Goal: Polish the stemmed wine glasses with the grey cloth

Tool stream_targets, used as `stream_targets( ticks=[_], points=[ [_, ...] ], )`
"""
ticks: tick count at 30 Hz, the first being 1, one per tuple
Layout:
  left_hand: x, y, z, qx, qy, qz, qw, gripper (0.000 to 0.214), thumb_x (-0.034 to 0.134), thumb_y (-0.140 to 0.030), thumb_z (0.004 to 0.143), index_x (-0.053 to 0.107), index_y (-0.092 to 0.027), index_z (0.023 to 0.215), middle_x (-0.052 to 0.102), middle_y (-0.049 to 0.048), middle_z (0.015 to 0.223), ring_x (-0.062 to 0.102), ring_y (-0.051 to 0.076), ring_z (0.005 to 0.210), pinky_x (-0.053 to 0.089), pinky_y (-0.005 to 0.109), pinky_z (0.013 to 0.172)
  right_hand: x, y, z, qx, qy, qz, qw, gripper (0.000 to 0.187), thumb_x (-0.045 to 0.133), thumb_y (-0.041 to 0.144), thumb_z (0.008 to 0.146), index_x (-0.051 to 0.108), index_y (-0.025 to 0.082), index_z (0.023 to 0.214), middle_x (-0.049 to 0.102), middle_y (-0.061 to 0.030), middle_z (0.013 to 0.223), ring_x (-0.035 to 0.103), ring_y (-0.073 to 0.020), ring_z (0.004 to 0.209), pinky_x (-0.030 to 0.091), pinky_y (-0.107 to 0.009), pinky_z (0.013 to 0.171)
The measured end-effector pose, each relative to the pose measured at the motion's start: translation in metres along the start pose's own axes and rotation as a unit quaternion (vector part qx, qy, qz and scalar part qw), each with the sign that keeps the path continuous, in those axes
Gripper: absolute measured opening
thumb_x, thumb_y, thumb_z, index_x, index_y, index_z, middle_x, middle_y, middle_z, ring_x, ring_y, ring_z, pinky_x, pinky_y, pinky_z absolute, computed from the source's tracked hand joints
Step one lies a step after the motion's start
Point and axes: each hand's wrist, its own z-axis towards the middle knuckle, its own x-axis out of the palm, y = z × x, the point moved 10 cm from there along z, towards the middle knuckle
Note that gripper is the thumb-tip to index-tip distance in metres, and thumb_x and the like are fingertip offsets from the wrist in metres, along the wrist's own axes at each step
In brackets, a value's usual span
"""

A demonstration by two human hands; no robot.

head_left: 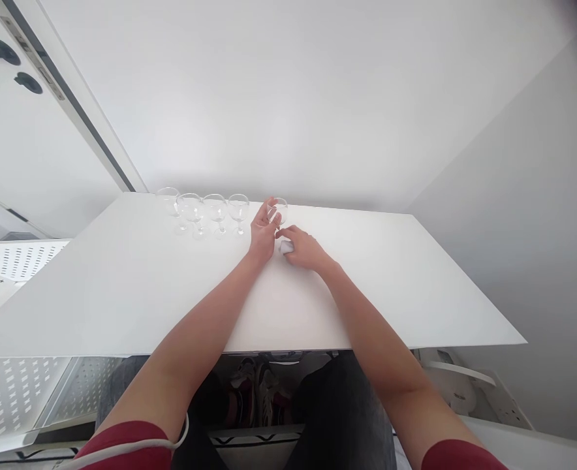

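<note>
My left hand (263, 230) grips a clear stemmed glass (278, 210) that stands near the far edge of the white table (132, 287). My right hand (301, 248) rests on the table just right of the glass, closed on a small white cloth (285, 247), with its fingertips close to the glass's base. To the left, several more clear stemmed glasses (203, 210) stand upright in a row along the far edge.
A white wall rises behind the table and on the right. A white perforated panel (14, 261) is at the left, a door with dark handles (4, 52) above it. Shoes (256, 388) lie on the floor under the table's near edge.
</note>
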Motion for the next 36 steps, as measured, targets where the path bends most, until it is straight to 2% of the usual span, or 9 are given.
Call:
stream_targets(
  ticks=[3, 7, 10, 13, 19, 25, 31, 34, 36],
  points=[
    [0.004, -0.008, 0.000, 0.054, 0.028, 0.069, 0.996, 0.058, 0.089, -0.041, 0.077, 0.071, -0.034, 0.131, 0.060, 0.0039, 0.150, 0.039, 0.033, 0.152, 0.036, 0.049, 0.122, 0.014, 0.003, -0.001, 0.010, 0.043, -0.039, 0.998, 0.064, 0.061, 0.017, 0.076, 0.063, 0.034, 0.137, 0.063, -0.0067, 0.138, 0.066, -0.0279, 0.091, 0.047, -0.039, 0.073],
    [0.010, -0.008, -0.003, 0.066, 0.047, 0.114, 0.990, 0.058, 0.089, -0.040, 0.078, 0.071, -0.032, 0.132, 0.062, 0.0070, 0.148, 0.040, 0.035, 0.151, 0.034, 0.050, 0.122, 0.019, 0.000, -0.001, 0.040, 0.061, -0.099, 0.992, 0.067, 0.061, 0.016, 0.078, 0.059, 0.030, 0.144, 0.057, -0.0105, 0.149, 0.068, -0.0321, 0.095, 0.048, -0.042, 0.074],
    [0.015, -0.006, -0.005, 0.058, 0.060, 0.125, 0.989, 0.076, 0.088, -0.042, 0.079, 0.055, -0.036, 0.148, 0.057, 0.0079, 0.153, 0.041, 0.034, 0.151, 0.040, 0.050, 0.119, 0.020, -0.002, -0.001, 0.075, 0.063, -0.129, 0.987, 0.063, 0.061, 0.017, 0.080, 0.060, 0.028, 0.142, 0.055, -0.0126, 0.151, 0.070, -0.0319, 0.097, 0.050, -0.041, 0.075],
    [0.013, -0.006, -0.005, 0.061, 0.054, 0.151, 0.985, 0.090, 0.087, -0.045, 0.080, 0.039, -0.042, 0.156, 0.046, 0.0070, 0.163, 0.038, 0.032, 0.154, 0.043, 0.048, 0.117, 0.015, -0.018, -0.003, 0.156, 0.052, -0.148, 0.975, 0.055, 0.060, 0.022, 0.085, 0.058, 0.023, 0.139, 0.053, -0.0163, 0.148, 0.070, -0.0315, 0.100, 0.052, -0.040, 0.077],
    [-0.008, 0.007, 0.003, 0.031, -0.011, 0.161, 0.986, 0.054, 0.074, -0.052, 0.090, 0.053, -0.037, 0.137, 0.052, 0.0072, 0.156, 0.051, 0.026, 0.141, 0.047, 0.041, 0.106, -0.012, -0.081, -0.016, 0.331, 0.014, -0.143, 0.933, 0.051, 0.055, 0.029, 0.090, 0.053, 0.013, 0.138, 0.045, -0.0221, 0.148, 0.067, -0.0331, 0.111, 0.053, -0.042, 0.084],
    [-0.028, 0.023, 0.007, -0.040, -0.084, 0.097, 0.991, 0.027, 0.058, -0.054, 0.099, 0.063, -0.031, 0.113, 0.064, 0.0067, 0.136, 0.063, 0.021, 0.113, 0.050, 0.032, 0.082, -0.035, -0.118, -0.028, 0.410, -0.035, -0.116, 0.904, 0.050, 0.052, 0.031, 0.092, 0.054, 0.012, 0.138, 0.047, -0.0223, 0.146, 0.064, -0.0325, 0.113, 0.052, -0.041, 0.088],
    [-0.035, 0.035, 0.011, -0.066, -0.104, 0.055, 0.991, 0.035, 0.050, -0.054, 0.103, 0.068, -0.024, 0.097, 0.067, 0.0090, 0.122, 0.063, 0.018, 0.094, 0.048, 0.031, 0.074, -0.043, -0.109, -0.033, 0.411, -0.055, -0.121, 0.902, 0.042, 0.056, 0.028, 0.090, 0.061, 0.011, 0.128, 0.055, -0.0230, 0.135, 0.066, -0.0318, 0.106, 0.051, -0.039, 0.081],
    [-0.039, 0.040, 0.014, -0.073, -0.112, 0.040, 0.990, 0.039, 0.050, -0.054, 0.104, 0.067, -0.022, 0.089, 0.068, 0.0102, 0.118, 0.063, 0.018, 0.090, 0.049, 0.032, 0.074, -0.050, -0.084, -0.028, 0.374, -0.091, -0.140, 0.912, 0.028, 0.059, 0.024, 0.085, 0.067, 0.014, 0.110, 0.065, -0.0198, 0.110, 0.067, -0.0308, 0.093, 0.049, -0.037, 0.074],
    [-0.041, 0.040, 0.015, -0.074, -0.116, 0.036, 0.990, 0.039, 0.050, -0.052, 0.104, 0.066, -0.021, 0.086, 0.068, 0.0099, 0.112, 0.062, 0.017, 0.087, 0.049, 0.032, 0.074, -0.052, -0.053, -0.019, 0.295, -0.129, -0.141, 0.936, 0.028, 0.057, 0.024, 0.086, 0.067, 0.017, 0.111, 0.068, -0.0160, 0.099, 0.067, -0.0302, 0.089, 0.047, -0.037, 0.073]
  ],
)
